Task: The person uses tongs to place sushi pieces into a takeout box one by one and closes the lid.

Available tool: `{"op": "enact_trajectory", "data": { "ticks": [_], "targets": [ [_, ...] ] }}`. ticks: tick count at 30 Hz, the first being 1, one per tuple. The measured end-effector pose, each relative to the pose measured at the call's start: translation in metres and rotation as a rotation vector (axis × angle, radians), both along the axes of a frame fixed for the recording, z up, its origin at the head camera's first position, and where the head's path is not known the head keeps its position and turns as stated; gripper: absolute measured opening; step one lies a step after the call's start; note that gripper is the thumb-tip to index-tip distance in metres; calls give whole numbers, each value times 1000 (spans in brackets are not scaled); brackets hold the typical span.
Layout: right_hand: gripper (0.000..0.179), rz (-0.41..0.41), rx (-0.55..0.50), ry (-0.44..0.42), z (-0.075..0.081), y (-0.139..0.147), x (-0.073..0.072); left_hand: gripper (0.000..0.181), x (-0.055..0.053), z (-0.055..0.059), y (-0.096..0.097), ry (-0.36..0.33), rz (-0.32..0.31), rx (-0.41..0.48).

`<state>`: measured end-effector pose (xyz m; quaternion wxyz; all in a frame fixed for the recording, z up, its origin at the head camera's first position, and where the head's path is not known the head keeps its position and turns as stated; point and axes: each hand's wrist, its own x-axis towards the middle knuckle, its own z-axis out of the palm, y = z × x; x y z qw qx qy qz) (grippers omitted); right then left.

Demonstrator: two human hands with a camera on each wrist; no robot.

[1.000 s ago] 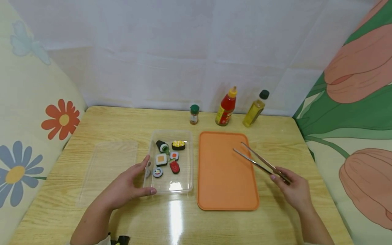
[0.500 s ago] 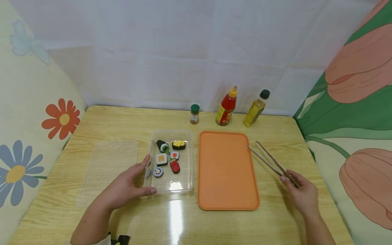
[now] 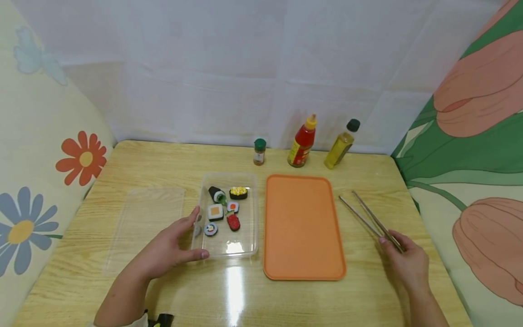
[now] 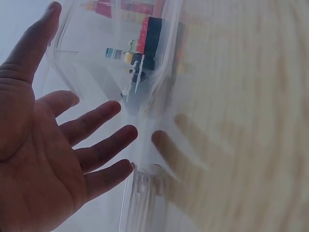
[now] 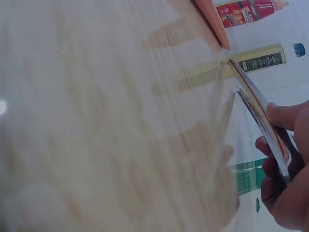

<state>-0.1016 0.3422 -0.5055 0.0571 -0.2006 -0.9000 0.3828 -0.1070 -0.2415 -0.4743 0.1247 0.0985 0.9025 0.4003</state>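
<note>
My left hand [image 3: 171,247] rests against the near left side of a clear plastic container [image 3: 241,247], fingers spread and thumb at its front corner. The left wrist view shows the same hand [image 4: 58,145] with its palm turned toward the camera. Inside the container lie several sushi pieces, among them a red-topped piece [image 3: 233,222], a corn-topped piece [image 3: 238,193] and a dark cone roll [image 3: 216,195]. To the right of the orange tray [image 3: 304,227], my right hand [image 3: 408,263] holds metal tongs [image 3: 369,220], whose tips are apart with nothing between them.
A clear lid [image 3: 147,227] lies flat left of the container. Along the back of the table [image 3: 163,159] stand a small green-capped spice jar [image 3: 259,152], a red sauce bottle [image 3: 301,144] and an oil bottle [image 3: 340,147]. Patterned cloths hang at both sides.
My right hand has drawn the tongs right and slightly toward me, from over the orange tray to beside it. The left hand and the container have stayed put.
</note>
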Motion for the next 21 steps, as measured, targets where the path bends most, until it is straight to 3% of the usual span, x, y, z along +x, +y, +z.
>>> {"op": "enact_trajectory", "data": {
  "ticks": [13, 21],
  "targets": [
    [61, 68, 129, -97, -2, 5, -4, 118, 1, 1, 0, -10, 5, 4],
    [63, 113, 147, -132, -1, 6, -6, 119, -1, 3, 0, -2, -9, -17]
  ]
}}
